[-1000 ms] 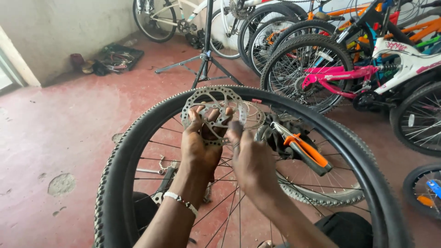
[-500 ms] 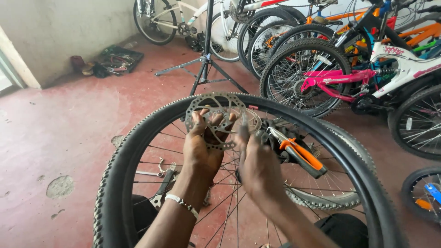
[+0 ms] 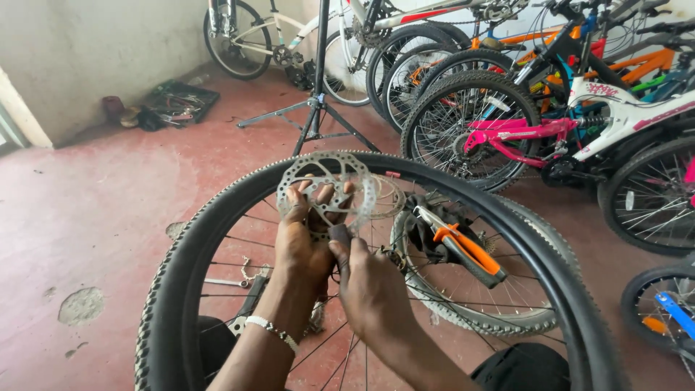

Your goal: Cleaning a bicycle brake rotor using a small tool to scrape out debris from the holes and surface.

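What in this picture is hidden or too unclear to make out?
- Hub of the wheel: head view, covered by the left hand and right hand.
- Lower part of the disc: behind the left fingers.
- Tray contents: too small.
- Wheel's bottom: cut off by the frame edge.

- This is a bicycle repair workshop, plain as day.
- A row of parked bicycles (image 3: 550, 94), white, pink and orange frames, is crowded along the far side.
- A black metal tripod repair stand (image 3: 316, 101) sits on the worn red concrete floor (image 3: 94, 217).
- A dark open tray of hand tools (image 3: 179, 101) lies by the grubby pale wall (image 3: 94, 51).
- A second knobby spoked wheel (image 3: 478, 318) lies flat nearby.
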